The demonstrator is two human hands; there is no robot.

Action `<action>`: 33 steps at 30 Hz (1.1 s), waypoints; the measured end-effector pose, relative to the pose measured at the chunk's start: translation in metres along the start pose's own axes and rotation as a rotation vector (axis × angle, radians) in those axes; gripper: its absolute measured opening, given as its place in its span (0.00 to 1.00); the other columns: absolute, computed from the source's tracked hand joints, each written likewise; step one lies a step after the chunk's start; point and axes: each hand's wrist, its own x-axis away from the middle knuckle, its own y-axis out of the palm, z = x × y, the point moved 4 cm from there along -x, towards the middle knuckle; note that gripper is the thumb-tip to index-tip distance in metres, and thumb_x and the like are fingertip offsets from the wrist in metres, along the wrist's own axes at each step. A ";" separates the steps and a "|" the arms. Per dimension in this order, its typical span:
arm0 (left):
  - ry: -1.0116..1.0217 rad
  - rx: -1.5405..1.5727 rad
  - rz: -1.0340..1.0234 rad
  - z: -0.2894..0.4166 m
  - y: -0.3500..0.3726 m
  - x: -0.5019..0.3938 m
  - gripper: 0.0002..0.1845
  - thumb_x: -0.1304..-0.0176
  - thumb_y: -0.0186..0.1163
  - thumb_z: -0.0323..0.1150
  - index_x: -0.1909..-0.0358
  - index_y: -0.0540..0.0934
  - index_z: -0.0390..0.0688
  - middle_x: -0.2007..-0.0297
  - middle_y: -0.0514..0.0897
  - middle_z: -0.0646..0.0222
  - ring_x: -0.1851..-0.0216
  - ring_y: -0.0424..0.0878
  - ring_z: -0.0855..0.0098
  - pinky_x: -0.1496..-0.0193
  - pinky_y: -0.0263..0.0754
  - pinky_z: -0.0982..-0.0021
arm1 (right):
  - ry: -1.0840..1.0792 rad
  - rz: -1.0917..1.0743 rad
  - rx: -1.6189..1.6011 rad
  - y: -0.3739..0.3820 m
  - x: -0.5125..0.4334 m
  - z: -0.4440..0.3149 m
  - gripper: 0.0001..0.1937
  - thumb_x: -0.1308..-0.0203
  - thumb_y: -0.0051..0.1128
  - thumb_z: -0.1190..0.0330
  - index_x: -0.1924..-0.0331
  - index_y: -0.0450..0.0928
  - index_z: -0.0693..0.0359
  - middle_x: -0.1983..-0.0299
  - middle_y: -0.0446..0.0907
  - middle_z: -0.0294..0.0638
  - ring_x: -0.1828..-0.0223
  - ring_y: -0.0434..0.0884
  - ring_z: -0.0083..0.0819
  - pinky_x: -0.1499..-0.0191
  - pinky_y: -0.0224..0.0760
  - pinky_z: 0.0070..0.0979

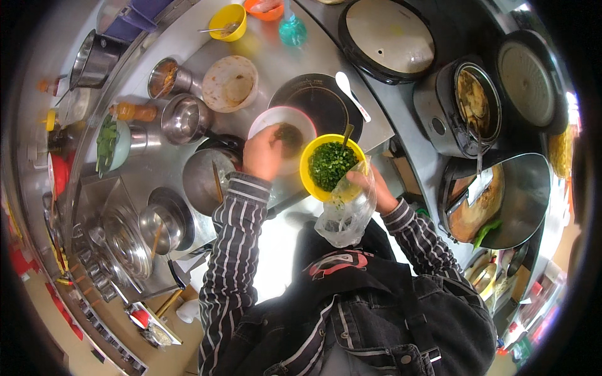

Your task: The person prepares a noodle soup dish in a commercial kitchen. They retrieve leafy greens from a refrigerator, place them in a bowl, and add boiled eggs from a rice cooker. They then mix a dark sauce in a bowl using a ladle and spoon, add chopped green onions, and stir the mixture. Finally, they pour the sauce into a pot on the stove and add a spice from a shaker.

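Note:
My right hand [377,185] grips the near right side of a yellow bowl [306,184], along with a clear plastic bag [343,225] that hangs down from it. Chopped green onions [331,164] fill this bowl, and a spoon handle [348,134] sticks up from its far edge. To the left, my left hand [262,152] reaches over a white bowl with a pink rim [308,123]. Something dark green [289,135] shows in that bowl by my fingertips. The left fingers are blurred and partly hidden, so whether they pinch anything is unclear.
Beyond the bowls lies a round black hotplate [324,105] with a white spoon [350,96] across its edge. A steel saucepan [186,117] stands left. On the right are a cooker [437,113] and a large pot [526,202] holding a cutting board [494,197] and cleaver [479,185].

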 end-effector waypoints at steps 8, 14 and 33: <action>0.140 -0.101 0.035 -0.007 0.001 -0.003 0.11 0.46 0.62 0.22 0.60 0.82 0.35 0.64 0.86 0.55 0.70 0.86 0.64 0.65 0.79 0.68 | 0.004 -0.025 -0.018 0.009 -0.006 -0.003 0.35 0.43 0.63 0.58 0.36 0.62 0.67 0.44 0.73 0.44 0.44 0.74 0.33 0.40 0.68 0.30; 0.061 0.032 0.118 0.029 -0.014 0.015 0.09 0.46 0.66 0.25 0.62 0.83 0.36 0.64 0.85 0.57 0.70 0.83 0.58 0.64 0.77 0.68 | -0.012 -0.013 -0.057 0.015 -0.009 -0.004 0.35 0.43 0.63 0.58 0.36 0.62 0.66 0.44 0.73 0.43 0.44 0.73 0.32 0.40 0.68 0.30; 0.106 0.342 0.088 0.055 -0.017 0.035 0.04 0.46 0.60 0.22 0.68 0.82 0.37 0.67 0.83 0.57 0.65 0.82 0.55 0.60 0.77 0.64 | -0.004 0.008 -0.005 0.010 -0.023 -0.002 0.27 0.40 0.61 0.63 0.40 0.67 0.65 0.51 0.77 0.40 0.53 0.77 0.27 0.51 0.74 0.24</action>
